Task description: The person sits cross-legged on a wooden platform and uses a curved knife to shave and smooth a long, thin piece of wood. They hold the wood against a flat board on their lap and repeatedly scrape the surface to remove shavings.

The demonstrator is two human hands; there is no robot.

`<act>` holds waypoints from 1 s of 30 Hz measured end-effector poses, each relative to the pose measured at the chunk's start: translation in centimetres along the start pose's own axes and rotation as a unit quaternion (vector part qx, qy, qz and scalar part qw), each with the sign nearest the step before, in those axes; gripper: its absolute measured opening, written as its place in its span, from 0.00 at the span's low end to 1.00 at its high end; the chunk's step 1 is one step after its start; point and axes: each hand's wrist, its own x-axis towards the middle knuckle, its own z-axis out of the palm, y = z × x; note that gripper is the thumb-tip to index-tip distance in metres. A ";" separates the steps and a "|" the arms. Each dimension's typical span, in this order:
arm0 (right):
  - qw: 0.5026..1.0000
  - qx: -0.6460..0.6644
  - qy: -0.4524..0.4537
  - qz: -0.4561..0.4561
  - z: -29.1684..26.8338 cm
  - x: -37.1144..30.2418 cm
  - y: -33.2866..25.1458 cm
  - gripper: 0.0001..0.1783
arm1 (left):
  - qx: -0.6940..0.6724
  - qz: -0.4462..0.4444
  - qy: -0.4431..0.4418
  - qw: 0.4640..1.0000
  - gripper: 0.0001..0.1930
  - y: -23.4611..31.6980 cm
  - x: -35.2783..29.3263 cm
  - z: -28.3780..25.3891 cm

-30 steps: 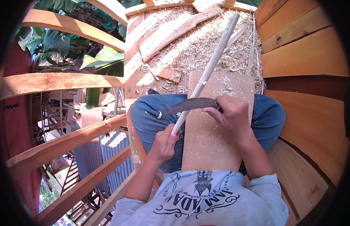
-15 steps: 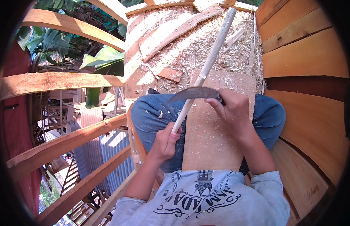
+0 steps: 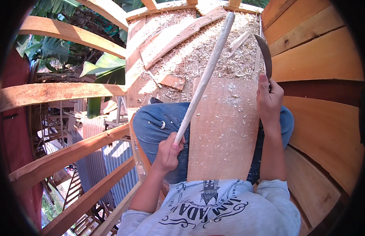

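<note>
A long pale wooden stick (image 3: 206, 76) slants up and away to the right, its near end gripped in the fist of my left hand (image 3: 168, 152). My right hand (image 3: 270, 98) is closed round the handle of a curved, dark-bladed knife (image 3: 265, 55). The blade points away from me and stands apart from the stick, off to its right. Most of the handle is hidden by my fingers. Across my lap, between my knees, lies a flat wooden board (image 3: 225, 129) sprinkled with small shavings, and the stick passes over its left edge.
Wood shavings (image 3: 190, 59) cover the platform beyond the board. A long offcut plank (image 3: 182, 35) and a small wood block (image 3: 171, 81) lie among them. Wooden rails (image 3: 64, 86) run along the left, with corrugated sheets (image 3: 119, 161) below. A plank wall (image 3: 320, 63) rises on the right.
The knife has come off the stick and swung right and away, its blade turning from crosswise to upright. My left hand still grips the stick, shifted slightly left and nearer.
</note>
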 end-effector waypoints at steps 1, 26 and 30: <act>0.999 0.040 -0.005 0.033 0.0 -0.6 0.5 0.26 | -0.006 -0.002 0.000 1.000 0.22 -0.1 0.0 0.0; 0.948 -0.170 -0.174 -0.207 2.9 -4.9 -3.3 0.21 | 0.019 0.023 0.006 1.000 0.16 0.2 0.1 0.5; 0.974 -0.116 -0.150 -0.123 2.5 -3.2 -2.6 0.20 | 0.027 0.025 0.005 0.999 0.16 0.1 -0.1 0.4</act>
